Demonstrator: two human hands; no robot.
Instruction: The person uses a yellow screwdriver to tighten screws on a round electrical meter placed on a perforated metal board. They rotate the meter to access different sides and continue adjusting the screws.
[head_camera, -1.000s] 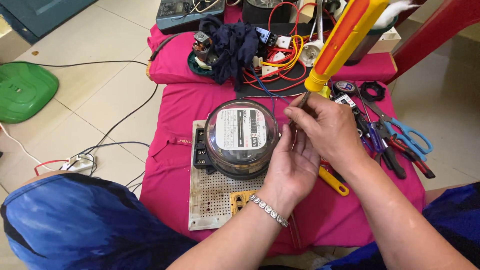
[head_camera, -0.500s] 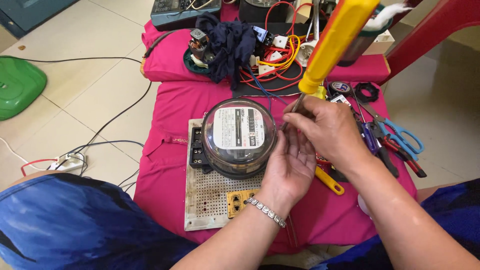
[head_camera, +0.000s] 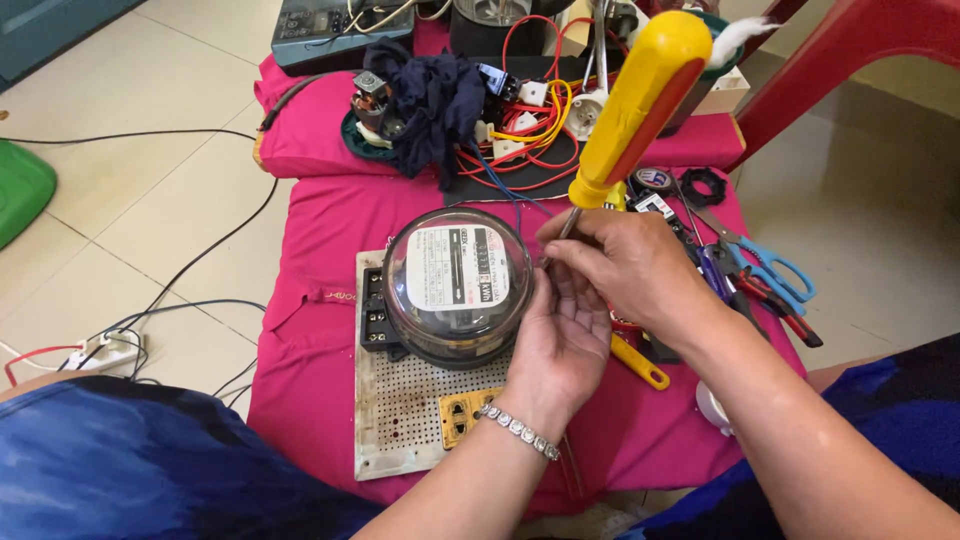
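at frame centre, your right hand (head_camera: 625, 270) grips a yellow screwdriver (head_camera: 628, 110) by its shaft; your left hand (head_camera: 562, 335), fingers curled, steadies the meter (head_camera: 455, 285).

A round electricity meter (head_camera: 457, 285) with a clear domed cover and a white dial face sat on a perforated white board (head_camera: 400, 420), its black terminal block at its left side. A screwdriver (head_camera: 625, 110) with a yellow handle striped red stood tilted, handle up and away, its thin metal shaft reaching down to the meter's right edge.
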